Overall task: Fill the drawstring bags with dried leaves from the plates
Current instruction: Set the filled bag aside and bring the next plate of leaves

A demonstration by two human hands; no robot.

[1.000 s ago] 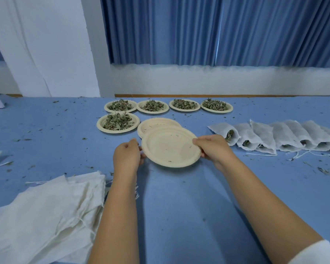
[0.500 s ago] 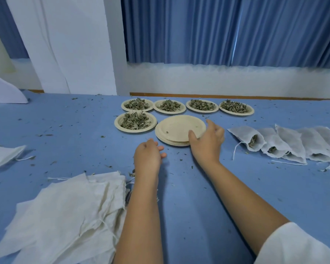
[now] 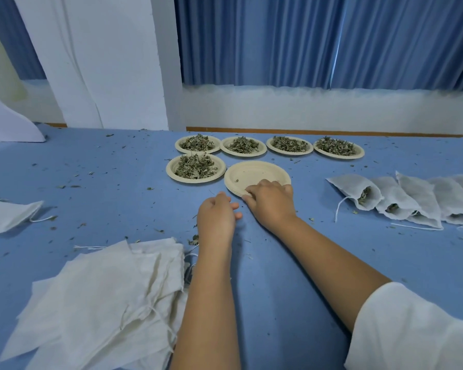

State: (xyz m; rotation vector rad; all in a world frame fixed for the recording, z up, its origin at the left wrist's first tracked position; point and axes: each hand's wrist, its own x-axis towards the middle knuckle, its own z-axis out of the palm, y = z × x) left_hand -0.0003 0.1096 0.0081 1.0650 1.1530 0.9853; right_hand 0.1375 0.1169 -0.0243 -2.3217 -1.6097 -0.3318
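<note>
Several paper plates hold dried leaves: one near plate and a back row starting at a plate. Beside the near plate lies a stack of empty plates. My right hand rests on the stack's near rim with bent fingers. Just left of it, my left hand hovers low over the blue table, loosely curled and holding nothing. A pile of empty white drawstring bags lies at the lower left. Filled bags lie in an overlapping row at the right.
One more white bag lies at the far left edge. Leaf crumbs are scattered over the tablecloth. A white wall and blue curtains stand behind the table's far edge.
The empty plate held in both hands was set onto the stack. My left hand let go and drew back; my right hand slid to the stack's near rim. The view shifted left.
</note>
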